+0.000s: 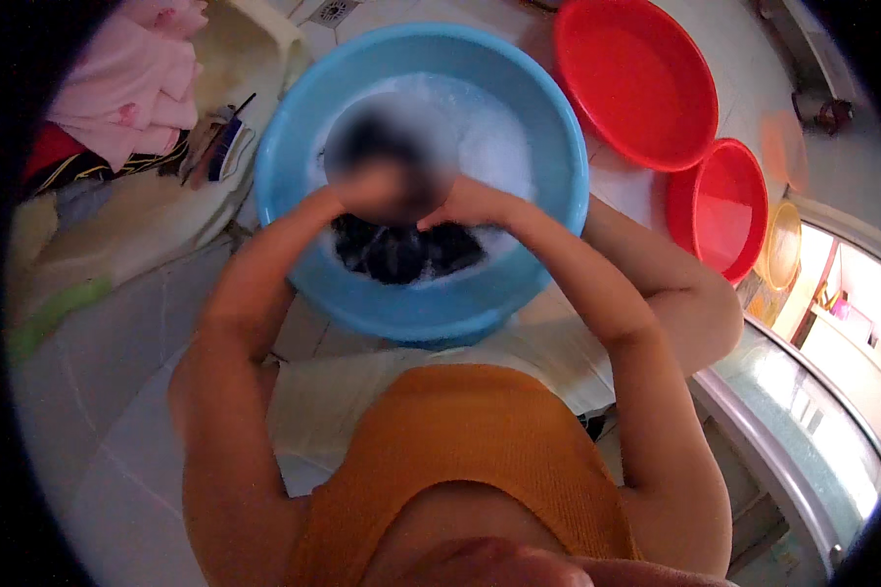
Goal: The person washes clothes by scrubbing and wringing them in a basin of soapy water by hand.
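Note:
A large light-blue basin [289, 249] of soapy water stands before me, white suds [504, 161] spread over the water. Wet dark cloth [406, 256] lies bunched at its near side, and part of it rises into a blurred patch between my hands. My left hand [365, 189] is closed on the cloth from the left, its fingers mostly lost in the blur. From the right, my right hand [468, 203] grips the same cloth, fingertips bent toward the middle. Both hands are above the suds, close together.
Two red basins [641, 83] [719, 210] and a yellow basin [782, 245] stand at the right. Pink cloth [132, 83] and a scrubbing brush [229, 152] rest on a pale ledge [157, 210] at the left. A floor drain [334, 12] shows at the top.

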A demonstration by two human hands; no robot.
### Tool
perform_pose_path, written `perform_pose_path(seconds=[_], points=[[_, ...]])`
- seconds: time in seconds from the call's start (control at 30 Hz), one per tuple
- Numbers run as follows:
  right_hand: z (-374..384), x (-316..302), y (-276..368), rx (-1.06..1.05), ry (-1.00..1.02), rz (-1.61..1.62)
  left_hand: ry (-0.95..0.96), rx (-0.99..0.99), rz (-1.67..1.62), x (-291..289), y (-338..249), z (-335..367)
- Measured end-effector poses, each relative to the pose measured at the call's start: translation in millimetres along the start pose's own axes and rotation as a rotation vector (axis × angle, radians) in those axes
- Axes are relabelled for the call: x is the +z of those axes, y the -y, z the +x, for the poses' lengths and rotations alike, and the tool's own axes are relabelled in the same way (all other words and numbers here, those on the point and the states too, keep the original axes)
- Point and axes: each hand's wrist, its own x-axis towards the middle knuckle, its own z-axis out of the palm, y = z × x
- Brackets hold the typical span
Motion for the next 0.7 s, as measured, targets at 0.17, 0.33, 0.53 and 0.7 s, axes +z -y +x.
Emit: perform_pose_path(seconds=[0.17, 0.33, 0.53, 0.7], points=[[-16.9, 56.3, -86.7, 0.254, 0.233, -0.359, -0.304, 0.333, 0.666, -14.0, -0.8, -35.4], [-43.2, 75.6, -141.0, 0.413, 0.254, -0.678, -0.576, -0.451, -0.545, -48.6, -80.7, -67.4], [-52.2, 59.2, -174.0, 0.305, -0.270, 0.078, -0.783, -0.424, -0.881, -85.5, -86.0, -58.2], [-38.1, 34.0, -80.8, 0.277, -0.500, 0.285, -0.684, -0.744, -0.889, -56.8, -70.7, -94.3]])
